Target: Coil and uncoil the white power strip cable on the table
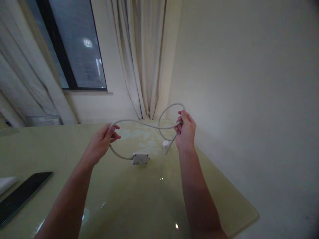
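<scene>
A white power cable [142,123] hangs in the air between my two hands above a glossy yellowish table [139,196]. My left hand [101,143] pinches the cable near its bend, and from there it drops to a small white socket block [140,158] lying on the table. My right hand [185,131] is closed round a loop of the same cable, which curls up above my fingers. The white plug [166,144] dangles just below and left of my right hand.
A dark flat tablet-like slab [21,196] lies at the table's left edge beside a white object [6,183]. Curtains [143,56] hang behind the table by a dark window [74,43]. A plain wall runs along the right.
</scene>
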The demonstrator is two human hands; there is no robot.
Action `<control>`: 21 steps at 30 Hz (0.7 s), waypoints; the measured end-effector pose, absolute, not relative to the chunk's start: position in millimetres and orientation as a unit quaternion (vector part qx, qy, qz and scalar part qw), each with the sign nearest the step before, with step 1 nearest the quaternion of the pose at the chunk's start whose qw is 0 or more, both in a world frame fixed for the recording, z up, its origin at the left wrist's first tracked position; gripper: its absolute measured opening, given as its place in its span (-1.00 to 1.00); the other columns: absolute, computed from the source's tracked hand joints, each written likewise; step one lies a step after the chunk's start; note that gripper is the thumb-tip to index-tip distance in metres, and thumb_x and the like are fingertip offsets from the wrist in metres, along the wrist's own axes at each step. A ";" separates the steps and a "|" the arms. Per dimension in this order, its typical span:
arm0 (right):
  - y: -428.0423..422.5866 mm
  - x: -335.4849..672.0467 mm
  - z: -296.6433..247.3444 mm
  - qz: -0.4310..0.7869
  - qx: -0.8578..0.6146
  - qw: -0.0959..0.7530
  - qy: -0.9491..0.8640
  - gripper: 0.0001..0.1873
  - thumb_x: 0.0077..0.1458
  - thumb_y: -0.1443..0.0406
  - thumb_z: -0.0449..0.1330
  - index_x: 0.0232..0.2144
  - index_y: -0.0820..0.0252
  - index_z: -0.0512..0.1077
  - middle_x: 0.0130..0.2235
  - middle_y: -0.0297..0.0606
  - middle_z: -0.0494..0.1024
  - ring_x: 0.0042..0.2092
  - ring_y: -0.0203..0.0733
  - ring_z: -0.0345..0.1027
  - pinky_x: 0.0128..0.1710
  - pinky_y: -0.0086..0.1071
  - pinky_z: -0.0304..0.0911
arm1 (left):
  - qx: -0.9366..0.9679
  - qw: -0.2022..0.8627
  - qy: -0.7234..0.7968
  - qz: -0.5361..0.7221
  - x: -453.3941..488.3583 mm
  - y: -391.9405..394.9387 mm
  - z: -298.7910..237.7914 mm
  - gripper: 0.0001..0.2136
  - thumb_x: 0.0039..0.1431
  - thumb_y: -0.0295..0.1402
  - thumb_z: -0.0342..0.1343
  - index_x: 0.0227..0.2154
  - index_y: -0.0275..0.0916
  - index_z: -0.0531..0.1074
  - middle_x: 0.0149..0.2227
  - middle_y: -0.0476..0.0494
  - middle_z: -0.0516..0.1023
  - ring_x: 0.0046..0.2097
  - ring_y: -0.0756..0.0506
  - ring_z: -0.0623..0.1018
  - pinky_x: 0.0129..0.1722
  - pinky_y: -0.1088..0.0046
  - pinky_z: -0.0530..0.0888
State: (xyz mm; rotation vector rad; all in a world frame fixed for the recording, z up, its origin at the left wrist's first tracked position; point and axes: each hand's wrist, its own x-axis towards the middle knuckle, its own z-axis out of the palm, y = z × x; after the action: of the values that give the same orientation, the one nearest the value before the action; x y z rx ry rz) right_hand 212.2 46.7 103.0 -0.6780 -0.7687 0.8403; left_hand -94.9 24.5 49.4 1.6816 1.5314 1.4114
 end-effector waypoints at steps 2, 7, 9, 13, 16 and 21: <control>46.3 208.3 101.9 0.406 -0.324 0.756 -0.397 -0.50 -0.05 -0.09 0.48 -0.33 0.17 0.52 -0.50 -0.55 0.30 -0.63 -0.53 -0.15 -0.70 -0.49 -0.27 | 0.633 0.177 0.603 0.452 -106.4 31.9 41.5 -0.52 0.28 0.13 0.00 -0.10 -0.17 0.53 -0.33 -0.19 0.66 -0.16 -0.27 0.68 -0.05 0.16 0.58; 42.3 185.2 97.4 0.445 -0.333 0.668 -0.494 -0.54 -0.01 -0.07 0.45 -0.41 0.18 0.50 -0.51 -0.51 0.34 -0.63 -0.50 -0.11 -0.68 -0.47 -0.29 | 0.682 0.125 0.622 0.363 -109.7 39.3 27.4 -0.62 0.20 -0.07 0.05 -0.05 -0.15 0.53 -0.08 -0.32 0.72 0.03 -0.36 0.66 0.11 0.09 0.50; 39.9 173.5 94.8 0.452 -0.331 0.661 -0.499 -0.54 0.01 -0.07 0.44 -0.43 0.18 0.49 -0.51 -0.49 0.36 -0.62 -0.50 -0.08 -0.67 -0.48 -0.25 | 0.732 0.136 0.568 0.352 -91.0 32.7 28.6 -0.55 0.15 -0.04 0.15 0.02 -0.16 0.53 0.02 -0.33 0.70 0.09 -0.35 0.64 0.17 0.09 0.47; 36.5 157.1 88.9 0.474 -0.314 0.643 -0.513 -0.52 0.02 -0.08 0.44 -0.42 0.19 0.47 -0.47 -0.45 0.45 -0.61 -0.51 0.01 -0.66 -0.52 -0.17 | 0.815 0.181 0.462 0.299 -37.6 10.9 39.5 -0.68 0.25 -0.03 0.18 -0.13 -0.13 0.60 -0.09 -0.21 0.71 -0.01 -0.29 0.64 0.07 0.18 0.46; 37.5 157.4 86.0 0.482 -0.310 0.609 -0.548 -0.47 0.10 -0.17 0.37 -0.27 0.18 0.51 -0.44 -0.42 0.53 -0.63 -0.49 0.03 -0.67 -0.52 -0.18 | 0.810 0.220 0.448 0.308 -18.1 2.2 49.1 -0.62 0.42 -0.05 -0.05 -0.33 -0.15 0.54 -0.39 -0.10 0.59 -0.31 -0.17 0.56 -0.19 0.29 0.45; 44.2 175.7 85.0 0.356 -0.376 0.607 -0.603 -0.40 0.24 -0.16 0.25 0.04 0.20 0.50 -0.49 -0.38 0.61 -0.63 -0.42 0.04 -0.60 -0.50 -0.07 | 0.637 0.204 0.521 0.531 -43.6 4.4 62.5 -0.58 0.41 0.05 -0.10 -0.32 -0.14 0.48 -0.53 0.03 0.23 -0.48 -0.08 0.29 -0.48 0.38 0.23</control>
State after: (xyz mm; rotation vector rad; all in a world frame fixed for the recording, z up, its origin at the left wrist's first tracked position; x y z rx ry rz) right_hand 175.7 44.2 85.0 -0.8683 -1.3929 0.8234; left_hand -43.6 4.4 62.5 1.7753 1.4535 1.4796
